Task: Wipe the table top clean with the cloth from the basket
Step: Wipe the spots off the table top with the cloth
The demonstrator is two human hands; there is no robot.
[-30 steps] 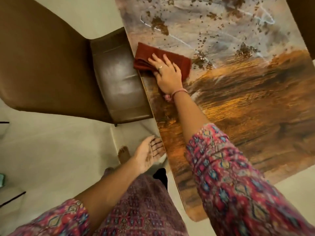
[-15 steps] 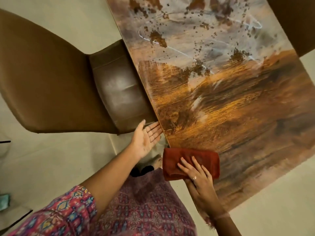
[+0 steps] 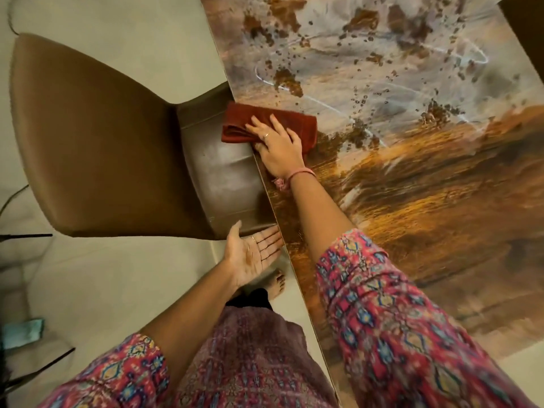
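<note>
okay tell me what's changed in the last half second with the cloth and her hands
The right hand has pushed the red cloth away from the near table edge, back up along the left side of the table top to the crumbs, level with the chair. It pressed flat on the cloth throughout. The left hand stays open, palm up, beside the table edge. The far crumbs remain.

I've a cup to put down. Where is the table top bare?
Bare: the glossy wood-grain table top nearer than the right hand on the folded red cloth. Crowded: the far part, scattered with brown crumbs.
</note>
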